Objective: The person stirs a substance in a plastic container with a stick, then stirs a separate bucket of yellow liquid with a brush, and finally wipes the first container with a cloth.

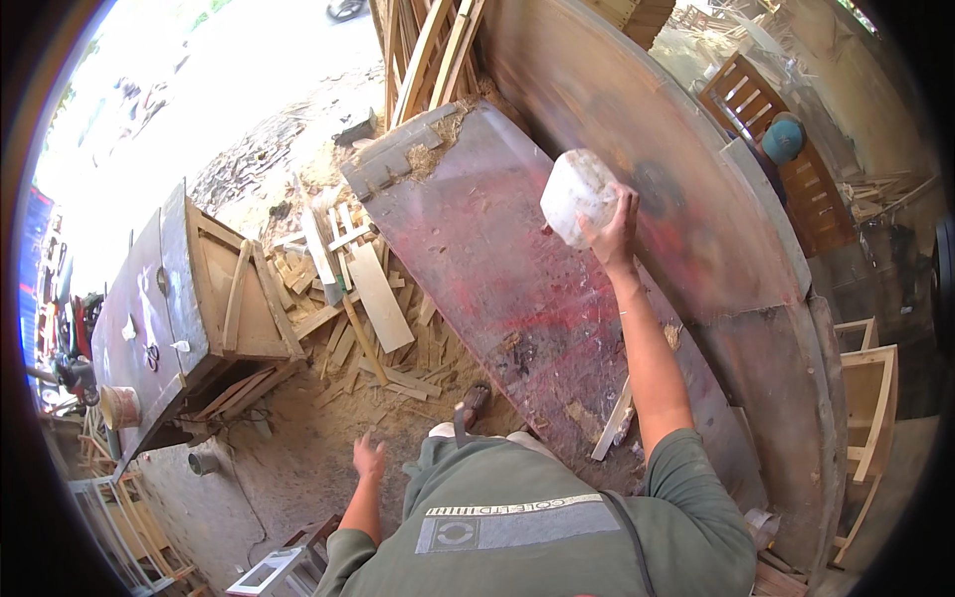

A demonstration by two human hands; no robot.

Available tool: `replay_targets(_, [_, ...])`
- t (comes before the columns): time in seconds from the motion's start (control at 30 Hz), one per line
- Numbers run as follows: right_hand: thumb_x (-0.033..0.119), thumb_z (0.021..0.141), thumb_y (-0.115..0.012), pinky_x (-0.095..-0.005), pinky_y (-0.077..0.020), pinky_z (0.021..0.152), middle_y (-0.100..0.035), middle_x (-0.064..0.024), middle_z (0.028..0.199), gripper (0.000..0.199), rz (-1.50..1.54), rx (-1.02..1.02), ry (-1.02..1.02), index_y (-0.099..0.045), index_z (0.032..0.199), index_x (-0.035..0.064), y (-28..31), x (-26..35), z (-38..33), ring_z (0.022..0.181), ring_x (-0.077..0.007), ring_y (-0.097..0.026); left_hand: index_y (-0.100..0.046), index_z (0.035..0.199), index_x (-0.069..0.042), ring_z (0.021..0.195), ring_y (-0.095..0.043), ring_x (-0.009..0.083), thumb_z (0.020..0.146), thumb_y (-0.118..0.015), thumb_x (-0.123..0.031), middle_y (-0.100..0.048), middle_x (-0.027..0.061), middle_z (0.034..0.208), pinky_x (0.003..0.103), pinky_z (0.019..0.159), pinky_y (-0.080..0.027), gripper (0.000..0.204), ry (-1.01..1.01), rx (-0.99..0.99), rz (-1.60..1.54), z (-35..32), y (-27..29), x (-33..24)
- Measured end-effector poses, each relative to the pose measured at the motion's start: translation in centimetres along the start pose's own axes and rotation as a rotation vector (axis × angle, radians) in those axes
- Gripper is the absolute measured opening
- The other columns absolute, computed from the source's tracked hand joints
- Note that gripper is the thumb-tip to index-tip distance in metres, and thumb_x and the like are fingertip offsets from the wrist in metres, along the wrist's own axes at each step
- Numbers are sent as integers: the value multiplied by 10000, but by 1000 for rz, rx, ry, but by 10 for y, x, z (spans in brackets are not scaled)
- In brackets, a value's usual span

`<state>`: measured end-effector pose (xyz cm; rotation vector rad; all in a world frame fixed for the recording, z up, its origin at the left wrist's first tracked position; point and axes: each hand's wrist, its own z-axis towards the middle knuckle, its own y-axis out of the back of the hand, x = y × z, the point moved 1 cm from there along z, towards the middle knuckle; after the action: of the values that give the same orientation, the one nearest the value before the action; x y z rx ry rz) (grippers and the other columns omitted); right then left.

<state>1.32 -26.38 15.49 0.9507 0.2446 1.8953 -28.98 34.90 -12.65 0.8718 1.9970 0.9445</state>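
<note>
My right hand [615,227], its arm stretched forward, grips a white, stained, rounded-square plastic container [577,194]. The container is held over the far right part of a worn wooden tabletop [477,239] blotched with red paint. What is in it, if anything, cannot be made out. Low at my left side hangs my left hand [369,456], slightly blurred, its fingers apart with nothing in them. It is above the sawdust-covered floor, away from the tabletop.
A big upright board [696,189] lines the tabletop's right side. Wood offcuts [378,298] and a long-handled tool [360,333] lie to the left, beside a cabinet [234,289]. Planks [428,60] lean at the far end. A person in a cap [784,139] is beyond the board.
</note>
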Motion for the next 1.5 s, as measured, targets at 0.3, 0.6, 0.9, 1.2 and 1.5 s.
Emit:
replay_targets(0.3, [248, 779, -824, -460, -411, 1058, -416, -178, 1365, 750, -3, -359, 372, -460, 1412, 78, 72, 125, 128, 1237, -313, -441, -546, 1385, 33, 1029, -692, 271, 798, -786, -222, -697, 200, 1180, 372, 812, -574, 684, 511, 120, -585, -47, -15, 97])
replay_targets(0.6, [267, 780, -827, -566, -350, 1123, -354, -216, 1482, 767, 147, -257, 178, -481, 1459, 187, -66, 72, -36, 1389, -430, -338, -446, 1496, -50, 715, -639, 157, 827, -777, -194, -693, 106, 910, 323, 678, -533, 760, 269, 100, -613, -51, -2, 32])
replay_targets(0.9, [315, 711, -876, -521, -510, 931, -415, -269, 1391, 867, -188, 381, -297, -464, 1468, 221, -160, -7, -132, 1241, -468, -485, -336, 1556, -64, 732, -664, 196, 831, -769, -163, -689, 120, 898, 339, 692, -545, 850, 270, -65, -408, -68, 26, 66])
replay_targets(1.2, [272, 806, -837, -472, -464, 1058, -513, -185, 1400, 811, -162, -308, 348, -446, 1500, 120, 32, 131, 93, 1305, -344, -486, -324, 1555, -43, 645, -642, 166, 835, -765, -154, -634, 87, 829, 321, 628, -545, 852, 433, 80, -634, -90, 3, 68])
replay_targets(1.5, [278, 868, -754, -601, -331, 1119, -442, -220, 1450, 742, -151, -92, 98, -420, 1526, 195, 3, 38, -92, 1347, -443, -416, -301, 1571, -75, 635, -630, 165, 831, -769, -148, -613, 97, 843, 324, 592, -551, 879, 404, 92, -640, -91, 8, 56])
